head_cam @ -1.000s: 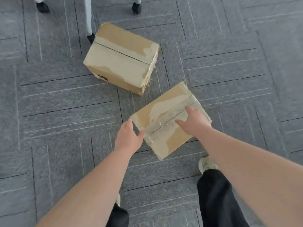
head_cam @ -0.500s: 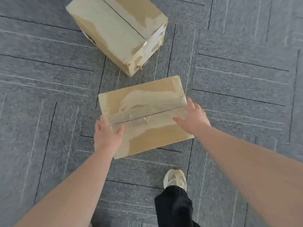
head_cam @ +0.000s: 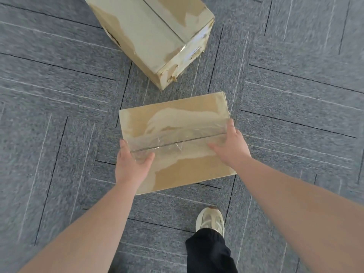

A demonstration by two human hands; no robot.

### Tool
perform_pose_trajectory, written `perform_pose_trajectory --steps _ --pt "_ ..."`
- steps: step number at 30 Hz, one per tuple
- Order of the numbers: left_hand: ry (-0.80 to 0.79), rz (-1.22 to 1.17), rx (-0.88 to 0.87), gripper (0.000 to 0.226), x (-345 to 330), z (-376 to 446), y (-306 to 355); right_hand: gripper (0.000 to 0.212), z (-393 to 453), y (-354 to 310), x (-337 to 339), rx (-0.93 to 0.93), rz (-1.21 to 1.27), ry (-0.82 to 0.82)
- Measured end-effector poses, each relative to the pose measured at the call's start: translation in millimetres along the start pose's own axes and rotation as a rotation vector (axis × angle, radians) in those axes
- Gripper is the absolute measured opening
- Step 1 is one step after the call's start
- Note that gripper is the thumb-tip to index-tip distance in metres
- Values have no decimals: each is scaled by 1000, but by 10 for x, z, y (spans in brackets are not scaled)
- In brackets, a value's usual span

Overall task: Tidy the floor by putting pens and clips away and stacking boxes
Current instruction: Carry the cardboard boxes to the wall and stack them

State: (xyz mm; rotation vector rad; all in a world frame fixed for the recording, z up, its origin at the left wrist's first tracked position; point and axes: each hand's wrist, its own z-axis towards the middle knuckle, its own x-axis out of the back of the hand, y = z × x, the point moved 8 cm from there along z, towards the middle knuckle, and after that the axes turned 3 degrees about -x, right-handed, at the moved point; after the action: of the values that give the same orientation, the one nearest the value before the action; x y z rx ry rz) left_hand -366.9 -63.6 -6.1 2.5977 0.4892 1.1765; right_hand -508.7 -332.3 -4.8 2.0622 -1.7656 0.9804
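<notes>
- A flat brown cardboard box [head_cam: 177, 140], its top seam sealed with wrinkled clear tape, sits at the middle of the view, gripped at both short ends.
- The left hand [head_cam: 132, 164] clasps the box's left end, thumb lying on the taped top and fingers wrapped out of sight below.
- The right hand [head_cam: 230, 146] clasps the right end the same way, thumb across the tape.
- Whether the box rests on the floor or is lifted clear of it cannot be told.
- A second, taller taped cardboard box [head_cam: 155, 34] stands just beyond it, apart, one lower corner torn.
- Two boxes in all; no readable writing shows on either, only a dark blurred mark on the taller one's left side.
- The floor is grey carpet tile [head_cam: 59, 95] with thin dark and pale stripes.
- One beige sneaker [head_cam: 210, 219] and a black trouser leg [head_cam: 208, 253] show below the box.
</notes>
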Motion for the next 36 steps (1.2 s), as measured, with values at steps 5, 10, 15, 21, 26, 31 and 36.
perform_pose_trajectory --steps 5,10,15,21,26,31,36 --pt "18 7 -10 103 232 5 2 91 -104 -297 71 19 -55 10" --pt "37 -41 36 103 715 -10 -224 91 -375 -836 35 62 -123 5" --pt "101 -133 86 102 1493 -66 -674 89 -866 -1640 -168 171 -200 13" --pt "215 -284 186 97 2662 -252 -1672 90 -1748 -2886 -701 314 -312 -4" --pt "329 -403 273 87 3595 -529 -2769 88 -2702 -3954 -1409 480 -390 3" --pt "415 -507 323 89 4393 -906 -3966 86 -3774 -4779 -2293 608 -457 1" --pt "504 -564 391 91 5154 -1363 -5097 87 -4789 -5478 -3185 742 -517 -49"
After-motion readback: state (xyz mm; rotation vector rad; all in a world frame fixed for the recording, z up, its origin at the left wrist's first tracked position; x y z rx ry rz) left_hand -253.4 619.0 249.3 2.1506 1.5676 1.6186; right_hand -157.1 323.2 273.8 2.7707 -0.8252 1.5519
